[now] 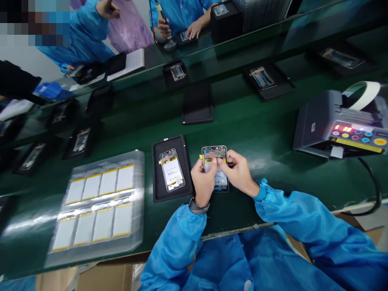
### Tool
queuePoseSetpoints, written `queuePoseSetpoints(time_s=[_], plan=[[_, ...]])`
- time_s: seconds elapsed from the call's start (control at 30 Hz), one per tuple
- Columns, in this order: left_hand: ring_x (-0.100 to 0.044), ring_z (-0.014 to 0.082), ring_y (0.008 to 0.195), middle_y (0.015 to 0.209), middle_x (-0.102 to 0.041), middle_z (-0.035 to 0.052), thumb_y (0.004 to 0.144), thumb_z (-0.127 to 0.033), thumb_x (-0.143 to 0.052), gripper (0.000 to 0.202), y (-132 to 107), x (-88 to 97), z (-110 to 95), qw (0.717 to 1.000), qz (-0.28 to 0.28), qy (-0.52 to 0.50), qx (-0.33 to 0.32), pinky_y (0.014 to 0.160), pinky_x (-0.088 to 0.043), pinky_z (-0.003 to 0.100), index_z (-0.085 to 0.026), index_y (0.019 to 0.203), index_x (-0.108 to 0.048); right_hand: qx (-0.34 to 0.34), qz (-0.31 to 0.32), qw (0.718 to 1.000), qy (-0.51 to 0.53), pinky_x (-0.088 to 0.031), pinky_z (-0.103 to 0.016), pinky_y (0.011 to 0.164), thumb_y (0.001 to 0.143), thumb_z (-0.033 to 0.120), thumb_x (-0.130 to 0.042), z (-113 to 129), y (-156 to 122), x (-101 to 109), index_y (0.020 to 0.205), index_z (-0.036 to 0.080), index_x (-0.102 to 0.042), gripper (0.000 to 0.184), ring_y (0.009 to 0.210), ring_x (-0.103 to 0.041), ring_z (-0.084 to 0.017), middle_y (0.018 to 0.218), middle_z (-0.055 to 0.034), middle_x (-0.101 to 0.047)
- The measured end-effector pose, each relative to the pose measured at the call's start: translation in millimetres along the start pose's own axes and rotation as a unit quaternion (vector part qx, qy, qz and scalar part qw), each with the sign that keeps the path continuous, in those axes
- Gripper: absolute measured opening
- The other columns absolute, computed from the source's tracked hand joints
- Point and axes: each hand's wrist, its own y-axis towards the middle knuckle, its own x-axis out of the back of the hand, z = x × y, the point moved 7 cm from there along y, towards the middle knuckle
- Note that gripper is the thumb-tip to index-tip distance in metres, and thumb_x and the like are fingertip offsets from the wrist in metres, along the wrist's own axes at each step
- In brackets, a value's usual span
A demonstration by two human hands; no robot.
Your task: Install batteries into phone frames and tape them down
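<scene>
A: What sits nearest?
B: Two blue sleeves, one ending in a dark watch just behind the left fingers.

A: And the fingers themselves?
B: Holding. The left hand and the right hand have an opened phone between them, gripped at its two long sides.

A: The thumbs?
B: Laid over its face, tips close together near the top of its pale battery. I can't tell whether the tips touch, or whether the phone rests on the green table under it.

A: What's beside the left fingers?
B: Just to their left, a black tray with a second opened phone lying in it. Farther left, a clear plastic tray holds eight white batteries, two rows of four, edged in yellow.

A: Right of the right fingers?
B: Well apart, a grey tape dispenser, pale tape looping on top, red digits lit.

A: Past the fingertips?
B: A dark tray ahead; beyond and to the right, another tray carrying a device. Farthest off, a co-worker's hand grips a pen-like tool, the other hand resting on a device.
</scene>
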Motion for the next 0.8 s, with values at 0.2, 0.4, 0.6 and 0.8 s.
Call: queuePoseSetpoints(time_s=[0.2, 0.4, 0.6, 0.8], plan=[[-0.059, 0.0130, 0.065, 0.076, -0.070, 0.0024, 0.078, -0.043, -0.078, 0.030, 0.6, -1.3, 3.1, 1.000, 0.000, 0.005, 0.001, 0.060, -0.046, 0.022, -0.015, 0.085, -0.070, -0.012, 0.007, 0.999, 0.030, -0.028, -0.025, 0.050, 0.091, 0.044, -0.067, -1.1, 2.1, -1.0, 0.070, 0.022, -0.043, 0.038, 0.054, -0.037, -0.011, 0.060, 0.0040, -0.044], [-0.062, 0.0139, 0.070, 0.079, -0.068, 0.0018, 0.088, -0.047, -0.071, 0.031, -2.0, -5.6, -1.8, 0.998, 0.058, -0.001, -0.023, 0.064, -0.049, 0.022, -0.016, 0.094, -0.068, -0.026, -0.011, 0.999, 0.016, -0.038, -0.025, 0.050, 0.087, 0.056, -0.073, -3.8, 7.5, 8.7, 0.076, 0.021, -0.055, 0.041, 0.059, -0.048, -0.014, 0.065, 0.0008, -0.055], [-0.069, 0.0175, 0.086, 0.098, -0.072, 0.0054, 0.084, -0.050, -0.077, 0.041, -1.7, -20.6, 9.2, 0.983, 0.167, -0.077, -0.003, 0.076, -0.055, 0.026, -0.018, 0.105, -0.062, -0.048, 0.002, 0.999, 0.020, -0.041, -0.025, 0.047, 0.083, 0.067, -0.074, -9.2, 26.9, 16.6, 0.076, 0.021, -0.055, 0.049, 0.057, -0.054, -0.015, 0.065, 0.0001, -0.060], [-0.073, 0.0220, 0.091, 0.107, -0.075, 0.0104, 0.072, -0.053, -0.087, 0.056, 7.7, -18.1, 29.8, 0.973, 0.141, -0.159, 0.093, 0.081, -0.059, 0.033, -0.016, 0.107, -0.062, -0.053, -0.081, 0.995, -0.024, -0.047, -0.025, 0.050, 0.084, 0.065, -0.074, 20.1, 1.4, 103.7, 0.084, 0.019, -0.063, 0.047, 0.051, -0.059, -0.014, 0.065, -0.0023, -0.067]])
